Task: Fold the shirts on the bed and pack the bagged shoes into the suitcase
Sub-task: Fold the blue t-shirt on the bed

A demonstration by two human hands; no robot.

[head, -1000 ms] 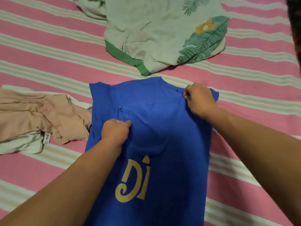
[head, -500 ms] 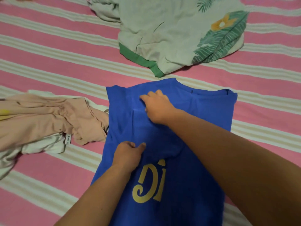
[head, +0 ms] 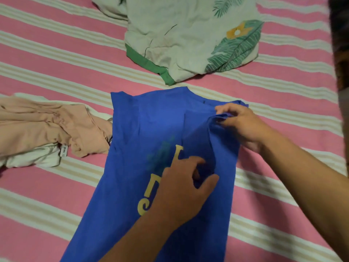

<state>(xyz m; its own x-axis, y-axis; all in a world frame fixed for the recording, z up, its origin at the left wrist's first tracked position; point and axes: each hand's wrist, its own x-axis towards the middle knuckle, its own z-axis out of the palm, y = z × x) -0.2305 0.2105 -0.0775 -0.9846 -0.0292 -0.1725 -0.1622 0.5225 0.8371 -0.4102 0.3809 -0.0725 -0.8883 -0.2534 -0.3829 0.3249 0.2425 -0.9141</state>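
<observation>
A blue shirt (head: 136, 148) with yellow lettering lies lengthwise on the pink striped bed (head: 56, 63), its collar end pointing away from me. My right hand (head: 243, 125) pinches a bunched fold of blue cloth at the shirt's upper right edge. My left hand (head: 185, 188) rests on the middle of the shirt over the lettering, with thumb and fingers spread around a crease in the cloth. No shoes or suitcase are in view.
A pale shirt with green trim and a leaf print (head: 190, 36) lies crumpled beyond the blue shirt. A beige garment (head: 47, 125) on top of a white one (head: 34, 157) lies heaped at the left. A dark object (head: 341, 44) stands at the right edge.
My right hand has moved from the shirt's middle to its upper right edge and taken a pinch of cloth. My left hand has shifted right and opened; more yellow lettering shows.
</observation>
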